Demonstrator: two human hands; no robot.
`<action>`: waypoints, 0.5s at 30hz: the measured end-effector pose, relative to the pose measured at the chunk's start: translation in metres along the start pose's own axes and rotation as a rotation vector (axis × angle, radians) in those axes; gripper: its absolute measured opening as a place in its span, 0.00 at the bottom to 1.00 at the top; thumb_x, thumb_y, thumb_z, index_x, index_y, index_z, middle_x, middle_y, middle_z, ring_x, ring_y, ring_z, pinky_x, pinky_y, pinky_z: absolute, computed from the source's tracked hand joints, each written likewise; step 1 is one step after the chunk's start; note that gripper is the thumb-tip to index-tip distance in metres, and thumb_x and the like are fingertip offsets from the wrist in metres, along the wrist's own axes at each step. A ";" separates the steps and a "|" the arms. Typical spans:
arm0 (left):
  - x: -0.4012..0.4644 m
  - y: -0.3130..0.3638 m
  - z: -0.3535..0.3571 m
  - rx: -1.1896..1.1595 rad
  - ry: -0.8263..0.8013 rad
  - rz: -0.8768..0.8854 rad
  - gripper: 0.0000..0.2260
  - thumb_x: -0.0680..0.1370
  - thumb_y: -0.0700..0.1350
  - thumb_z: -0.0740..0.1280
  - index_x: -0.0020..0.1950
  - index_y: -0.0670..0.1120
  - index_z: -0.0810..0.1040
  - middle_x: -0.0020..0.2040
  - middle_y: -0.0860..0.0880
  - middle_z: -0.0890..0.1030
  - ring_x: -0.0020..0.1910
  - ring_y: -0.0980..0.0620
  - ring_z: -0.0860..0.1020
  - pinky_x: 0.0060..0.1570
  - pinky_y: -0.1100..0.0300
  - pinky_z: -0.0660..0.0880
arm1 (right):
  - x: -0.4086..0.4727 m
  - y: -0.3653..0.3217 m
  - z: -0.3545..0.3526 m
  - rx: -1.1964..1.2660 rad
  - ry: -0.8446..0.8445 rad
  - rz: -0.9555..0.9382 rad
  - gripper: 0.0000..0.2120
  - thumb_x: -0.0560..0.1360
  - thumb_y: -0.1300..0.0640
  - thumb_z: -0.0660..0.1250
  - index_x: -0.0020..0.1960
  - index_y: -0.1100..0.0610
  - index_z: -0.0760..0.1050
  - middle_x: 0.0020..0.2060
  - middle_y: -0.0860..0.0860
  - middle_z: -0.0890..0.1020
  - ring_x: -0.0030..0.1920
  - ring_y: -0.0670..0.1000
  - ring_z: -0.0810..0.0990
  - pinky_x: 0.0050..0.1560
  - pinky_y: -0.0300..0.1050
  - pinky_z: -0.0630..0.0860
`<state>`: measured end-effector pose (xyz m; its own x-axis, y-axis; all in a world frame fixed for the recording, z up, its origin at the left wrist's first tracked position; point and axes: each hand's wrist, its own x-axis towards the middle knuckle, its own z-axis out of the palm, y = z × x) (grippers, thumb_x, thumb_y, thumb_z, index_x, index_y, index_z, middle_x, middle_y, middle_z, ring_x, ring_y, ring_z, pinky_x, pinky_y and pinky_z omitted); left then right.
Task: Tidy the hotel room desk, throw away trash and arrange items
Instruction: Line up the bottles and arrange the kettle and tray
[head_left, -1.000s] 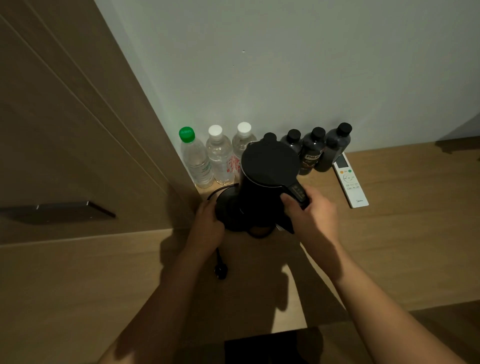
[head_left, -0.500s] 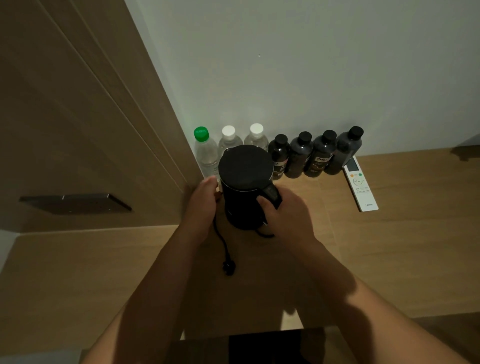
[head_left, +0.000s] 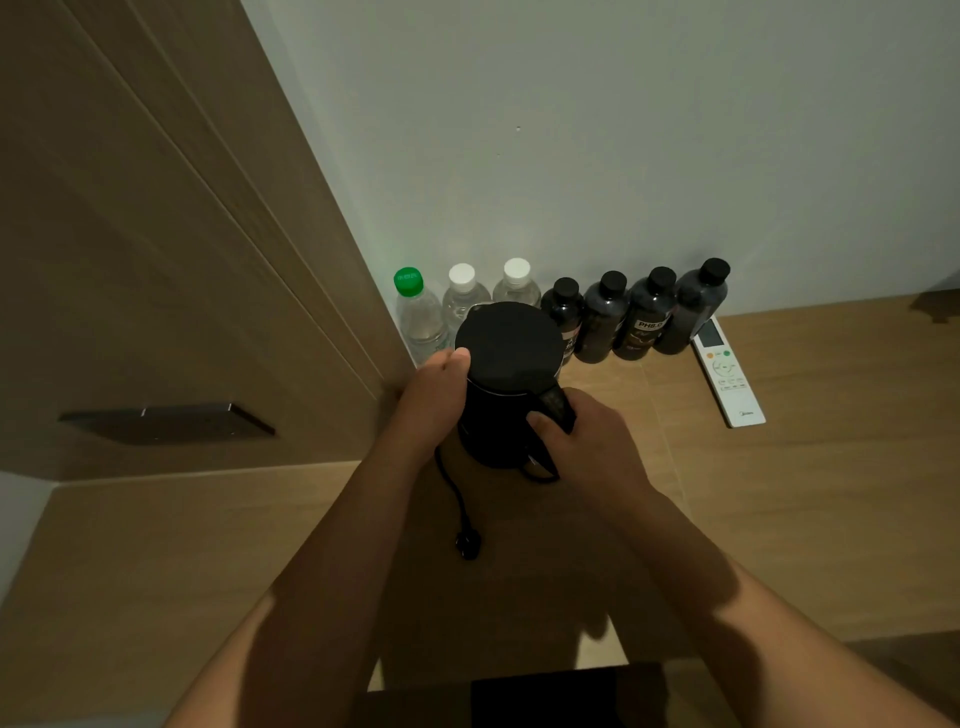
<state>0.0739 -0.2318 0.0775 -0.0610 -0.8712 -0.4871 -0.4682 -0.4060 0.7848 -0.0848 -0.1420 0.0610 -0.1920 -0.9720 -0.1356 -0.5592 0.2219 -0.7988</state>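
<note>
The black kettle (head_left: 506, 384) stands upright on the wooden desk (head_left: 810, 499) near the back left corner, the right hand (head_left: 584, 441) curled round its handle and the left hand (head_left: 434, 400) cupped against its side with the thumb at the lid's edge. Its black cord (head_left: 451, 486) trails toward the front and ends in a plug (head_left: 467, 545) lying on the desk. Just behind it, along the wall, stand three clear water bottles (head_left: 420, 317) (one green-capped, two white-capped), then four dark bottles (head_left: 647, 317), and a white remote (head_left: 727, 374) lies beside the last.
</note>
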 end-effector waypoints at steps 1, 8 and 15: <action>-0.001 0.000 -0.001 0.024 0.010 0.005 0.11 0.82 0.51 0.55 0.45 0.49 0.72 0.49 0.46 0.74 0.46 0.52 0.76 0.45 0.53 0.78 | 0.001 0.001 0.000 -0.001 -0.014 0.008 0.09 0.79 0.50 0.66 0.58 0.52 0.77 0.46 0.47 0.81 0.47 0.48 0.79 0.48 0.47 0.77; -0.014 -0.006 -0.003 0.008 0.091 -0.007 0.12 0.84 0.51 0.55 0.46 0.50 0.73 0.45 0.46 0.77 0.42 0.49 0.75 0.41 0.54 0.69 | 0.020 -0.001 -0.013 -0.035 -0.083 -0.012 0.02 0.78 0.54 0.69 0.49 0.50 0.76 0.38 0.45 0.79 0.40 0.43 0.78 0.38 0.39 0.71; -0.009 -0.005 -0.001 0.046 0.135 -0.039 0.12 0.85 0.37 0.52 0.61 0.34 0.72 0.60 0.36 0.74 0.59 0.39 0.73 0.57 0.51 0.69 | 0.019 -0.005 -0.006 -0.091 -0.128 -0.030 0.06 0.76 0.51 0.70 0.47 0.53 0.77 0.38 0.49 0.80 0.39 0.49 0.79 0.42 0.51 0.79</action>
<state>0.0779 -0.2222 0.0787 0.0758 -0.8854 -0.4586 -0.5077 -0.4302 0.7465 -0.0904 -0.1609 0.0660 -0.0732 -0.9790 -0.1903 -0.6353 0.1929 -0.7478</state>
